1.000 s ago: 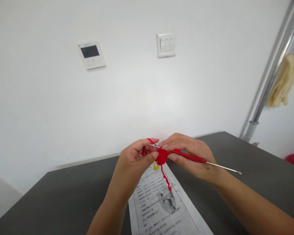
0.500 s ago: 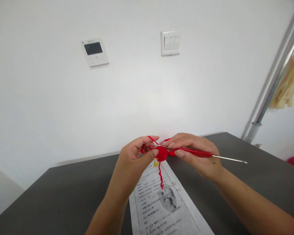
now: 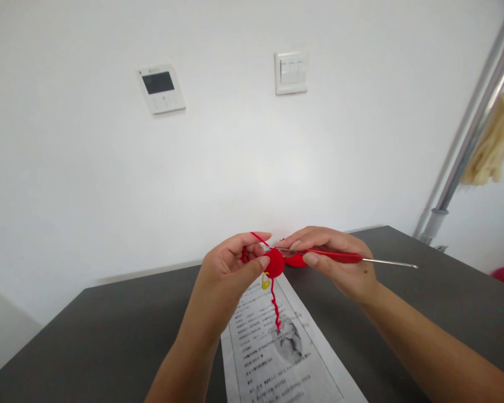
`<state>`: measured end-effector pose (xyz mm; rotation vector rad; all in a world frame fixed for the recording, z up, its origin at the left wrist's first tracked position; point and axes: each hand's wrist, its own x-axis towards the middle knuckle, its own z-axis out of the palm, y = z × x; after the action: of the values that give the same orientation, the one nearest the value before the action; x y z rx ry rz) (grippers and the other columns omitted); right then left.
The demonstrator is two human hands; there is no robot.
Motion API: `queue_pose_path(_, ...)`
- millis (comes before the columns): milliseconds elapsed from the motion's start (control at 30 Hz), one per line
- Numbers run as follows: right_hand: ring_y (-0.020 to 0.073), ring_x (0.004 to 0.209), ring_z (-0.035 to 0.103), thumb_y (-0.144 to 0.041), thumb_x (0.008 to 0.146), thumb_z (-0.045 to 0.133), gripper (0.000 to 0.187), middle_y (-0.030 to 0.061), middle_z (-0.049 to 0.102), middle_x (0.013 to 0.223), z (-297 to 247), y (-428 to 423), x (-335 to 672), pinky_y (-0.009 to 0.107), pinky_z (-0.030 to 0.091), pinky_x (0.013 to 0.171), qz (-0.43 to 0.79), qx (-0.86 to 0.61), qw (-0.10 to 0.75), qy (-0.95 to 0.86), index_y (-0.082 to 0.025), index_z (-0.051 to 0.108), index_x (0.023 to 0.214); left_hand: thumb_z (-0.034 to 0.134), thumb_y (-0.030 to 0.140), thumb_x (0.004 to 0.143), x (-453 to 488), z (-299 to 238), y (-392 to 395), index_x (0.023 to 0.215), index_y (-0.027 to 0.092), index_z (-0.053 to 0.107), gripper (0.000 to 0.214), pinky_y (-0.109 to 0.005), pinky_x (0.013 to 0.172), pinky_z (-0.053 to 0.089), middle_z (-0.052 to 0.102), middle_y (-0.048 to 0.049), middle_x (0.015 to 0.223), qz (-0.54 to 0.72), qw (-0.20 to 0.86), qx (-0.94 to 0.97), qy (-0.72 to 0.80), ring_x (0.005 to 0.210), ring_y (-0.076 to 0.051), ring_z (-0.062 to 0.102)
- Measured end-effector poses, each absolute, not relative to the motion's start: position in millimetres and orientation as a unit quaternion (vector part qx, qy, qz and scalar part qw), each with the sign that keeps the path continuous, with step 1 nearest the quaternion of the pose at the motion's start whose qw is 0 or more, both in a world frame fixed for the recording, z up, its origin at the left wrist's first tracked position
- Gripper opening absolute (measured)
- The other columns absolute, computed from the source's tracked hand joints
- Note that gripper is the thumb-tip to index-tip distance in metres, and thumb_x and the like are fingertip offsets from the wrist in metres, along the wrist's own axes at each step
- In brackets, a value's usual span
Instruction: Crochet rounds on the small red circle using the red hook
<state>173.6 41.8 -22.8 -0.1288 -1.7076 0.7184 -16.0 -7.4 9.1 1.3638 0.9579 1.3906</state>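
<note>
Between thumb and fingers, my left hand point(image 3: 231, 268) pinches a small round red crochet piece point(image 3: 274, 263). Red yarn runs over its raised index finger down to the piece. A yellow stitch marker point(image 3: 266, 281) hangs from the piece's lower left edge, and a curly red yarn tail point(image 3: 274, 308) dangles below. My right hand point(image 3: 340, 260) is closed on a crochet hook point(image 3: 334, 256) with a red handle and metal ends. The hook's left tip is at the top edge of the piece; its exact place in the stitches is too small to make out.
A printed sheet point(image 3: 273, 369) lies under the hands on the dark table point(image 3: 130, 336). More red yarn point(image 3: 296, 260) rests behind the right fingers. The white wall behind carries a control panel point(image 3: 162, 89) and a switch point(image 3: 291, 73). A metal pole point(image 3: 466, 145) stands at right.
The crochet piece has shifted slightly left and down. My right hand has tilted the hook, its far end now a little higher and further left. Both hands keep their holds.
</note>
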Motion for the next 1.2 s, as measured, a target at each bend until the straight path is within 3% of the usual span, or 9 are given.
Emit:
queue_pose_path(500, 0.0158, 0.103, 0.074, -0.024, 0.098, 0.062, 0.015, 0.0071, 0.078, 0.108, -15.8, 44.5, 188.9, 0.028, 0.061, 0.089, 0.335, -0.019, 0.524, -0.783, -0.024, 0.074, 0.107, 0.069, 0.017, 0.078, -18.4, 8.8, -13.5, 0.096, 0.024, 0.078, 0.021, -0.030, 0.078, 0.047, 0.068, 0.0008, 0.080, 0.543, 0.337, 0.626, 0.447, 0.079, -0.015, 0.061)
queue_pose_path(867, 0.0181, 0.105, 0.074, -0.019, 0.101, 0.052, 0.017, 0.0107, 0.078, 0.108, -10.1, 43.8, 199.7, 0.032, 0.061, 0.088, 0.223, -0.035, 0.469, -0.854, -0.020, 0.069, 0.102, 0.067, 0.015, 0.078, -13.2, 8.5, -14.0, 0.093, 0.022, 0.077, 0.019, -0.031, 0.080, 0.050, 0.070, -0.0005, 0.083, 0.532, 0.248, 0.661, 0.467, 0.080, -0.017, 0.063)
queue_pose_path(1200, 0.0164, 0.102, 0.075, -0.012, 0.098, 0.051, 0.018, 0.0079, 0.078, 0.108, -6.8, 37.8, 198.6, 0.029, 0.062, 0.084, 0.128, -0.067, 0.459, -0.876, -0.022, 0.065, 0.101, 0.064, 0.015, 0.083, -12.5, 6.5, -15.0, 0.095, 0.021, 0.075, 0.018, -0.030, 0.076, 0.051, 0.070, -0.0006, 0.083, 0.530, 0.198, 0.682, 0.464, 0.079, -0.017, 0.065)
